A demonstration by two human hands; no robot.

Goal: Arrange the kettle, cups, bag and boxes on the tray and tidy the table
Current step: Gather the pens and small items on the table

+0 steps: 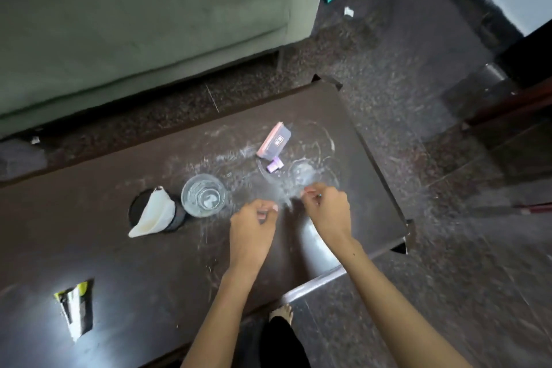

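My left hand (254, 219) and my right hand (327, 207) are close together over the dark table (134, 263), both with fingers pinched. A thin clear plastic bag (288, 196), blurred, stretches between them. A clear glass cup (204, 195) stands left of my hands. Beside it is a black cup (176, 218) with a white folded paper (153, 213) lying over it. A pink and grey box (274, 140) lies beyond my hands, with a small purple box (275, 165) just in front of it. No tray or kettle is in view.
A silver and yellow foil packet (74, 308) lies at the near left of the table. White smears and rings mark the tabletop around my hands. A green sofa (134, 24) stands behind the table. Dark carpet lies to the right.
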